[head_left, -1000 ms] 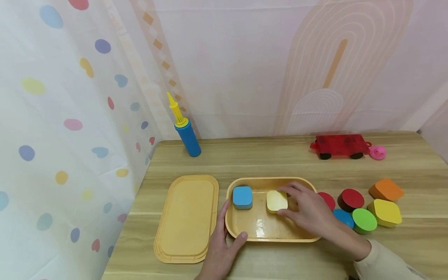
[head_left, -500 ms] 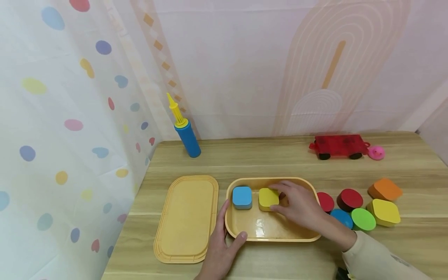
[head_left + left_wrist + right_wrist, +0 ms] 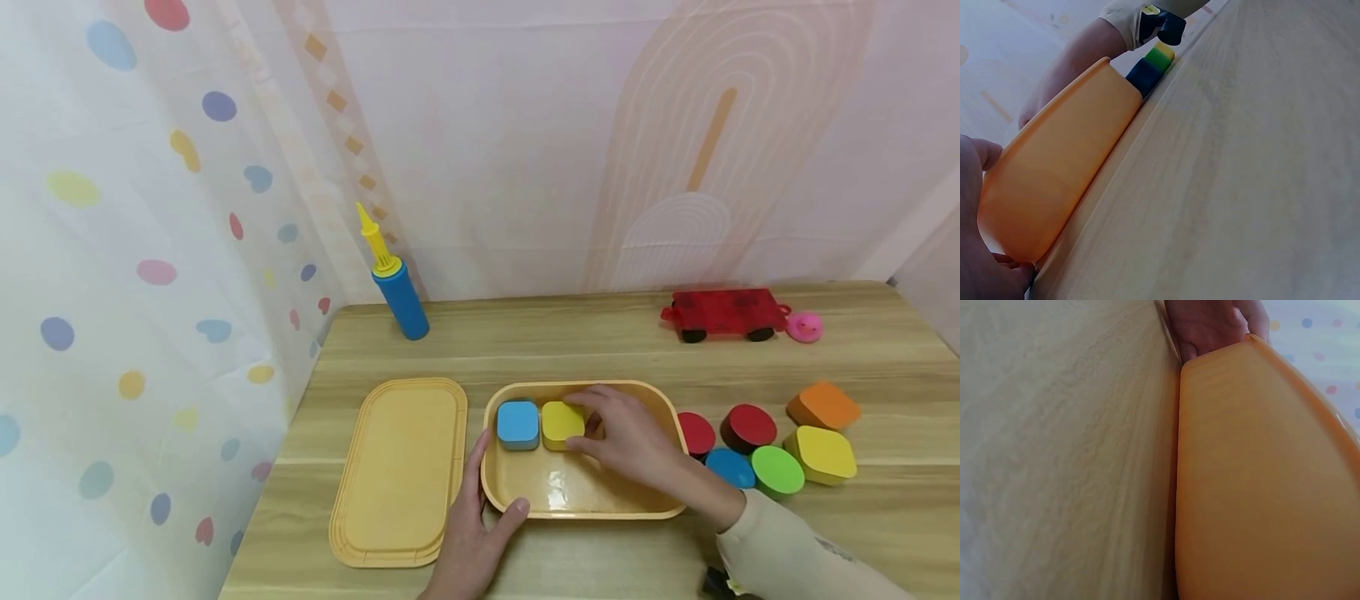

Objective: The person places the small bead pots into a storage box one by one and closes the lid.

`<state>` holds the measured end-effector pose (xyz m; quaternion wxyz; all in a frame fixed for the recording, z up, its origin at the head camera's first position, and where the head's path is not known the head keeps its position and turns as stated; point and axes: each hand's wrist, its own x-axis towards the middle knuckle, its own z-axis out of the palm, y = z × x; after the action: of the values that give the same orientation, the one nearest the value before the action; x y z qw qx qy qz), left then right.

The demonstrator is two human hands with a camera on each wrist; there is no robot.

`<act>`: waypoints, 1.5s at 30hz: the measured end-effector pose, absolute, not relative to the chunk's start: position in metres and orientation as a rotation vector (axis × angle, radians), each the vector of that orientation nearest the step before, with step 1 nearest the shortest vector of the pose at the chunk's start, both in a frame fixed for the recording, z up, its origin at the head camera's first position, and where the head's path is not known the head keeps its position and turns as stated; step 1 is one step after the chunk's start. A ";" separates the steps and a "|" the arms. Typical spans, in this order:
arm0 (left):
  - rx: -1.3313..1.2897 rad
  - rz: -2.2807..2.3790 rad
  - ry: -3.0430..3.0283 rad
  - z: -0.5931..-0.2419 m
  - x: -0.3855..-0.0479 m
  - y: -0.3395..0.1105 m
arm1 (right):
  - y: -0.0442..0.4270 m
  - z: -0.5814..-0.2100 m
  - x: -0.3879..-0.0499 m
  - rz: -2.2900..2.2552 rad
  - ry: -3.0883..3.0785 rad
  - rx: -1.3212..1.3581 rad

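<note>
A deep yellow-orange plastic tray (image 3: 555, 492) stands on the table. My left hand (image 3: 472, 533) holds its near left corner, thumb on the front rim and fingers along the left side; the left wrist view shows this hand against the tray wall (image 3: 1066, 162). Inside, a blue rounded-square block (image 3: 517, 425) sits in the far left corner. Right beside it is a yellow rounded-square block (image 3: 561, 423), pinched between the thumb and fingers of my right hand (image 3: 626, 433). In the right wrist view the tray's outer wall (image 3: 1260, 481) hides the blocks.
Left of the tray lies a flat yellow-orange lid (image 3: 401, 471). To the right are several blocks, among them a green one (image 3: 777, 471) and an orange one (image 3: 823, 405). A blue hand pump (image 3: 402, 302), a red toy wagon (image 3: 725, 312) and a pink toy duck (image 3: 805, 327) stand behind.
My right hand has moved the yellow block leftward inside the tray, from mid-tray to beside the blue block. The left hand has stayed at the tray's corner.
</note>
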<state>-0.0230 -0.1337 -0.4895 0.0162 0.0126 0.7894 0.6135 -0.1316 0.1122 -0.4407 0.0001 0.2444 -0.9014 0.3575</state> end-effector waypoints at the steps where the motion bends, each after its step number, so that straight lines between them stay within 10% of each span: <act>1: 0.043 1.911 2.453 -0.489 -0.023 -0.134 | 0.111 -0.441 -0.132 1.128 -2.831 0.769; 45: 0.101 1.932 2.472 -0.490 -0.023 -0.134 | 0.121 -0.436 -0.125 1.211 -2.746 0.720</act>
<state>-0.0227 -0.1337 -0.4898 0.0010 0.0323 0.7875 0.6155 -0.1245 0.1208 -0.4355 0.0274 0.2332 -0.8894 0.3922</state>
